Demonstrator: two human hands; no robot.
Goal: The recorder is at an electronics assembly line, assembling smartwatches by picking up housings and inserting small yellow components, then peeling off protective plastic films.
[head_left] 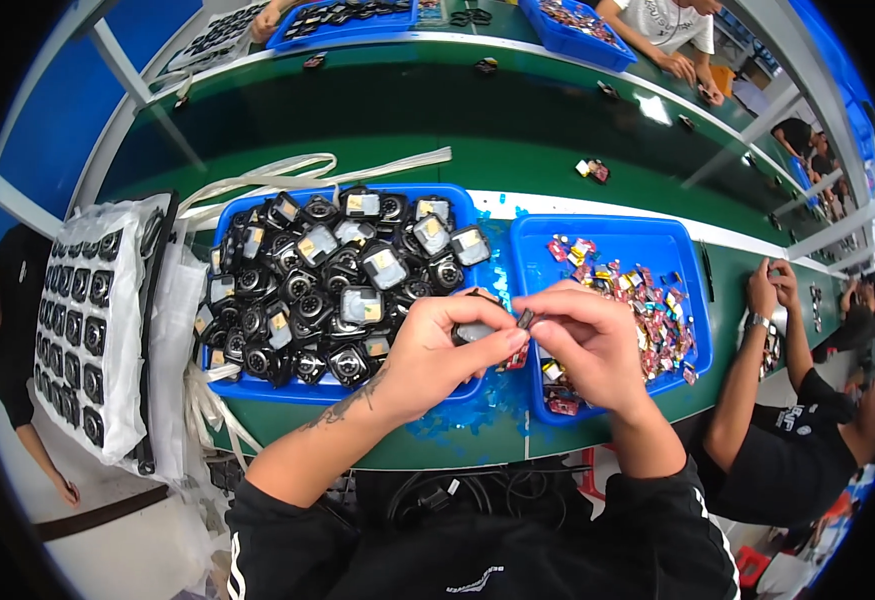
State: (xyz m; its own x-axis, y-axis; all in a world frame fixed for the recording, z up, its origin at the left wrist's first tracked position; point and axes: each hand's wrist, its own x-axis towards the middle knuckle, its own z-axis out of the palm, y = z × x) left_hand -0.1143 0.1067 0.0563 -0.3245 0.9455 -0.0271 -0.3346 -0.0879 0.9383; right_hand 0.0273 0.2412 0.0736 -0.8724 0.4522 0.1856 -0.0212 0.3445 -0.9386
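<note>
My two hands meet over the gap between two blue trays. My left hand [427,345] is closed around a dark watch case [472,332], mostly hidden by its fingers. My right hand [592,335] pinches a small dark piece [525,319] at the case's right end; whether the piece is joined to it, I cannot tell. Beneath the fingers, a bit of a red part [514,358] shows. On the left, the blue tray [347,392] is heaped with black watch cases [307,310], some showing round sensor backs. The right blue tray [597,232] holds many small red parts [657,325] with coloured bits.
Blue film scraps [457,425] litter the green table [357,435]. White straps [257,180] lie behind the left tray. A rack of watch cases [82,320] stands at far left. A dark conveyor belt [357,95] runs beyond. Co-workers sit opposite and at right, one with raised hands [772,285].
</note>
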